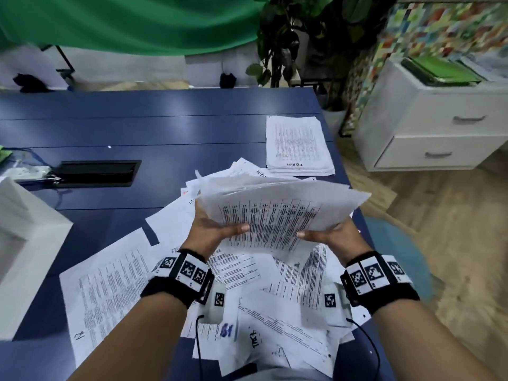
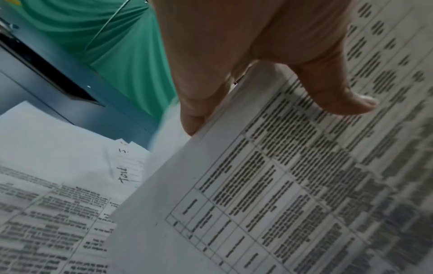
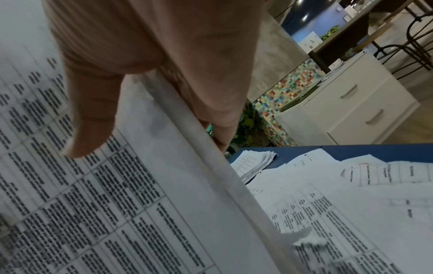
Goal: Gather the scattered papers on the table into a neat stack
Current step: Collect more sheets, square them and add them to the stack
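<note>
left hand (image 1: 213, 229) pinches left edge of held sheaf (image 1: 277, 215), thumb on top | right hand (image 1: 332, 236) pinches its right edge | sheaf lifted above loose papers (image 1: 264, 292) at table (image 1: 115, 125) near-right edge | neat stack (image 1: 298, 145) by far-right edge
</note>
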The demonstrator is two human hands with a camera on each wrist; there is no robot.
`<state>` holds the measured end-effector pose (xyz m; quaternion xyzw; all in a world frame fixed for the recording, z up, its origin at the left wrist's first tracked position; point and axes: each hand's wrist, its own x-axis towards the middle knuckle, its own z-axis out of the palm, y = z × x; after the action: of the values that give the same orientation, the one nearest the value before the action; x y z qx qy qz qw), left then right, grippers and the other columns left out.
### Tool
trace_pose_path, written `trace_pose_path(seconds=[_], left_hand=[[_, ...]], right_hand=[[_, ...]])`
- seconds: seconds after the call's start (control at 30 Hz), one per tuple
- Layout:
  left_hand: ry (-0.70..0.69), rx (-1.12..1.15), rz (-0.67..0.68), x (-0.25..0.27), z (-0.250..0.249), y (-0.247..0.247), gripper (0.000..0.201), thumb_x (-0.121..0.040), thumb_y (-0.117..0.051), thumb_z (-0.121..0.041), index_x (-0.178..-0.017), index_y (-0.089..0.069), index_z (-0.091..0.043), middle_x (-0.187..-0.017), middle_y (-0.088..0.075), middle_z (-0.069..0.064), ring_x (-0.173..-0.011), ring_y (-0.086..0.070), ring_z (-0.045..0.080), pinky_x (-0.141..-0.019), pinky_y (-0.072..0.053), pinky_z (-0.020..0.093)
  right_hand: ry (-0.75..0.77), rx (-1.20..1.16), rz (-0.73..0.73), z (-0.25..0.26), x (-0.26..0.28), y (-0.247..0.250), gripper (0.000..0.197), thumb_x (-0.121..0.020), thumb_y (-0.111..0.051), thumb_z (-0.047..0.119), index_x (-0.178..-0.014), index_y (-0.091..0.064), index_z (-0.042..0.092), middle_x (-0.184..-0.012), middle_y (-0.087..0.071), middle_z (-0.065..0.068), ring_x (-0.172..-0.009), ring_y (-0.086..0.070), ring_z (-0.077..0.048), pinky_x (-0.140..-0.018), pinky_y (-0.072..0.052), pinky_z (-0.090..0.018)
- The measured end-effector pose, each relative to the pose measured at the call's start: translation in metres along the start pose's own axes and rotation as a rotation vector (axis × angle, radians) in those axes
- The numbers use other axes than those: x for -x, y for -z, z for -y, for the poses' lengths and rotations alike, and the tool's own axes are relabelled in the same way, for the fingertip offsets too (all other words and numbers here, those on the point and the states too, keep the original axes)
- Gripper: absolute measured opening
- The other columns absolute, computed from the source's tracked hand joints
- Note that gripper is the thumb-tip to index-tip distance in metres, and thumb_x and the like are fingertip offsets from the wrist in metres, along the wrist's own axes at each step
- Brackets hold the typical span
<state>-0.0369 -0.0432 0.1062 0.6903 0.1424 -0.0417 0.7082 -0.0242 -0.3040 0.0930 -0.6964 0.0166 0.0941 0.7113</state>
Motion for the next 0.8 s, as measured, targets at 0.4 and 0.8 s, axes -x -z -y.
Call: trace_pose_path(seconds=[0.4,0.8], left_hand=[[-0.032,-0.097,0.084,-0.022,-0.008,0.004,0.033,-0.066,-0.083,-0.004,-0.097,-0.071,-0.008,-0.098,-0.075,0.006,-0.095,-0.071,0.017,-0.092,-0.05,0.035],[-0.292,0.148,-0.114,-0.009,-0.021,-0.015,0.016,-0.084,-0.065,-0.002,-0.1,-0.064,-0.004,-0.082,-0.076,-0.004,-0.077,-0.068,-0.001,-0.07,-0.052,0.014]], right_hand=[[-0.003,-0.091,-0.016,-0.001,-0.008,-0.01,0.047,-0.06,-0.076,-0.018,-0.093,-0.07,0.016,-0.093,-0.076,-0.002,-0.091,-0.07,-0.018,-0.088,-0.053,-0.043],[0.158,-0.134,-0.198,0.037,-0.006,-0.022,0.04,-0.058,-0.085,0.004,-0.094,-0.069,0.009,-0.092,-0.075,-0.006,-0.089,-0.072,-0.019,-0.081,-0.057,-0.034]])
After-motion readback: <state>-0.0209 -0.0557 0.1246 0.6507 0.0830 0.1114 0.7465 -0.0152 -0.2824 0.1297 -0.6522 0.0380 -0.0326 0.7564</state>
